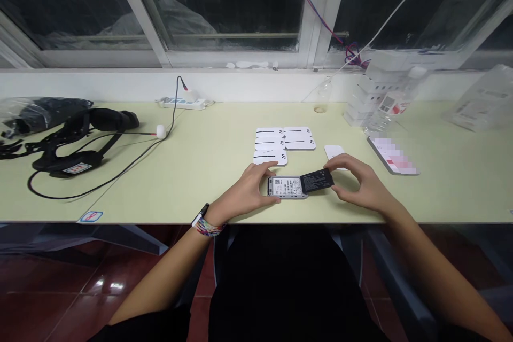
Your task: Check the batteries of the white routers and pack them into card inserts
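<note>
A small grey device (285, 187) lies open on the pale green table (200, 171) near its front edge, its labelled inside facing up. My left hand (246, 193) grips the device's left end, fingers curled round it. My right hand (358, 184) pinches a flat black battery (317, 180), tilted with its left end over the device's right side. Just behind lie several white device covers (284, 139) in a cluster, and one more white cover (334, 152) beside my right hand.
A black strap harness (76, 141) and cable (120, 168) lie at the left, with a white power strip (182, 102) by the wall. Clear plastic bottles (390, 104), stacked white boxes (366, 101), a flat card (393, 155) and a clear bag (481, 101) stand at the right.
</note>
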The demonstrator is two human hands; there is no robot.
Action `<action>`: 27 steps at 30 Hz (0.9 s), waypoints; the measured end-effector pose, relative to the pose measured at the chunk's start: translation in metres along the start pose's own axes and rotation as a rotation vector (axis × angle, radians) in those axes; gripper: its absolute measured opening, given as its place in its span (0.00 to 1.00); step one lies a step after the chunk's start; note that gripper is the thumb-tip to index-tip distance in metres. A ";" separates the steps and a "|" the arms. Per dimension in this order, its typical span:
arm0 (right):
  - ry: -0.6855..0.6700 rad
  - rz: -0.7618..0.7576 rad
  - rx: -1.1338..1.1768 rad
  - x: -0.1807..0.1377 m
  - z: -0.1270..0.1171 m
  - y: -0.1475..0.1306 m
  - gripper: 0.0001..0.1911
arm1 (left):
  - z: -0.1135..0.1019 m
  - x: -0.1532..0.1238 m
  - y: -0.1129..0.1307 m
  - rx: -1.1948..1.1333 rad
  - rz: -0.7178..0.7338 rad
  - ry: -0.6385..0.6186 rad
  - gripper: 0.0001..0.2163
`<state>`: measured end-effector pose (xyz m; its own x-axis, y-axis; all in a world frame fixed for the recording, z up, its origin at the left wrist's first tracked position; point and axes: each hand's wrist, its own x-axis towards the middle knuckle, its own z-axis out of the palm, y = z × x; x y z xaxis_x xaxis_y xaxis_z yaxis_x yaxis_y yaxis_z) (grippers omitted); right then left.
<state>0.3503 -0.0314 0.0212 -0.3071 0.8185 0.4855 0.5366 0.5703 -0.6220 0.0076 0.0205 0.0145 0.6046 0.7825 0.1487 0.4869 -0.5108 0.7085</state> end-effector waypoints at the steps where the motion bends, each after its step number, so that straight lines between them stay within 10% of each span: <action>1: 0.010 -0.001 0.026 0.004 0.001 -0.002 0.17 | 0.000 0.000 0.001 0.000 -0.001 -0.003 0.40; 9: -0.087 -0.055 0.224 0.039 0.020 -0.016 0.23 | 0.000 0.000 0.001 0.016 -0.003 -0.004 0.40; 22: -0.369 -0.224 -0.166 0.072 0.056 -0.030 0.26 | 0.003 0.001 -0.004 0.025 -0.004 0.024 0.44; 27: -0.152 -0.259 -0.200 0.062 0.054 -0.034 0.21 | 0.003 0.000 -0.005 0.016 -0.030 0.017 0.46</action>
<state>0.2706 0.0036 0.0388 -0.5587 0.6579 0.5050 0.5642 0.7478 -0.3500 0.0074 0.0222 0.0084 0.5786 0.8036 0.1394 0.5150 -0.4925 0.7016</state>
